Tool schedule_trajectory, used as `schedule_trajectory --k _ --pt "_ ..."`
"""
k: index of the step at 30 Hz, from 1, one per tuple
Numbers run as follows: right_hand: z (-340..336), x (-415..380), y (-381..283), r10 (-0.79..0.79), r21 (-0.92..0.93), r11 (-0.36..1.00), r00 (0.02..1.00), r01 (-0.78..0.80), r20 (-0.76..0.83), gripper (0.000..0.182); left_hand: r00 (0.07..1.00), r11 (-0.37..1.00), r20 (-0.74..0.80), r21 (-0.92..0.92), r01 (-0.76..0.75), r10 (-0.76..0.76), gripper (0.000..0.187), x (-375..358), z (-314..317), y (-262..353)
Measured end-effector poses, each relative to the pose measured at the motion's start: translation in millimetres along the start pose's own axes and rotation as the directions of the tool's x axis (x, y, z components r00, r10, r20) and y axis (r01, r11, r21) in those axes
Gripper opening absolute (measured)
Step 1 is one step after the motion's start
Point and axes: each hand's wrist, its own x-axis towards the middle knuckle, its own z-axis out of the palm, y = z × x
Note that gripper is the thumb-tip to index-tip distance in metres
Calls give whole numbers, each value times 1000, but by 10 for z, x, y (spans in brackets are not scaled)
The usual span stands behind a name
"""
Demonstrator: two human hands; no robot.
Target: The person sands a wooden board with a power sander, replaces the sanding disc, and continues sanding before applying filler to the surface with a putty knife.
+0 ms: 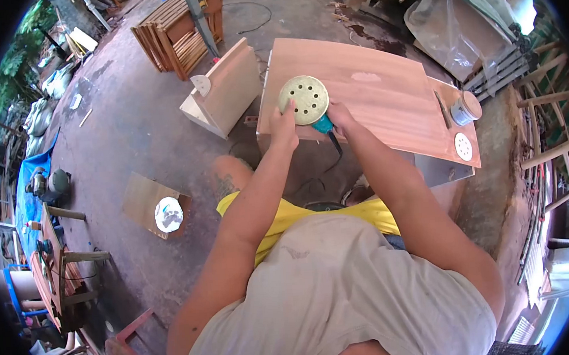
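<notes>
A teal random orbital sander (321, 124) is turned pad-up in front of me, over the near edge of the wooden panel. Its round yellowish sanding disc (309, 91) with several holes faces the camera. My left hand (284, 129) grips the disc side, thumb on the face near the rim and the other fingers largely hidden. My right hand (339, 116) is closed around the sander's body, fingers partly hidden behind it. A dark power cord (337, 149) hangs from the tool. The large reddish wooden panel (351, 97) lies just beyond both hands.
A lidded jar (466, 109) and a white holed disc (463, 146) sit at the panel's right end. Left of it stands a wooden box-like piece (229, 89) with a pale half-disc. Folded wooden frames (182, 29) stand behind. A board (142, 199) bearing a shiny can lies on the floor.
</notes>
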Motion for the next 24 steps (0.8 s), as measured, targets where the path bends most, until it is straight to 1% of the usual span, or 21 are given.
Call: schedule_trajectory --k 2,3,4,6,7,9,10,11,12,13,14,15,16,17,19,20,21,23,24 --pt "-12 -31 31 24 -28 999 999 -25 -32 36 996 991 -24 102 -86 89 30 81 -1 -47" --pt "-15 19 6 37 -58 998 997 -40 -63 36 995 990 -22 102 -95 97 30 110 35 -15" --pt "-26 53 5 35 -57 998 998 -39 -60 36 996 992 -12 98 -81 83 30 92 52 -19" --pt "-64 24 1 -71 -129 990 996 63 -57 41 998 994 -3 95 -61 62 30 36 79 -24" --pt "-99 -4 -46 -68 -128 990 996 60 -61 41 997 989 16 125 -77 76 30 16 103 -13" --pt "-204 -63 -174 45 -3 999 997 -45 -55 47 996 984 37 156 -91 86 30 -46 147 -13" --pt "-481 444 221 78 79 995 989 -68 -127 52 993 968 51 220 -117 108 29 -78 183 -23" --pt "-515 375 62 79 78 995 989 -69 -128 52 990 949 65 283 -140 127 29 -101 216 -46" --pt "-524 169 -231 3 155 988 1000 -6 23 51 991 950 60 285 -130 117 29 -139 245 -70" --pt "-513 -19 -475 -86 241 970 982 44 166 50 988 944 85 293 -150 130 29 -171 281 -72" --pt "-520 -138 -609 -87 240 970 982 45 167 50 981 937 114 297 -182 154 30 -163 329 -45" --pt "-523 -244 -735 -117 16 993 980 116 163 45 979 936 116 292 -194 166 30 -149 367 -10" --pt "-508 -276 -858 -152 -208 960 975 185 165 39 981 922 113 338 -188 158 32 -140 392 23" --pt "-502 -275 -956 -156 -213 958 973 190 168 39 985 908 106 383 -170 139 34 -157 408 26" --pt "-557 -305 -1006 -196 -443 860 965 255 173 30 985 906 120 390 -164 126 34 -105 361 -53" --pt "-567 -276 -1036 -212 -477 837 962 269 170 26 981 900 142 400 -177 130 34 -37 352 -57" --pt "-566 -260 -1092 -212 -478 837 963 267 167 26 981 900 145 399 -176 128 34 -9 351 -43" --pt "-581 -306 -1228 -219 -679 672 955 295 199 20 978 928 180 335 -164 108 41 -19 345 -43" --pt "-598 -329 -1240 -213 -680 675 958 286 191 20 978 929 181 336 -156 98 41 -60 326 -29"
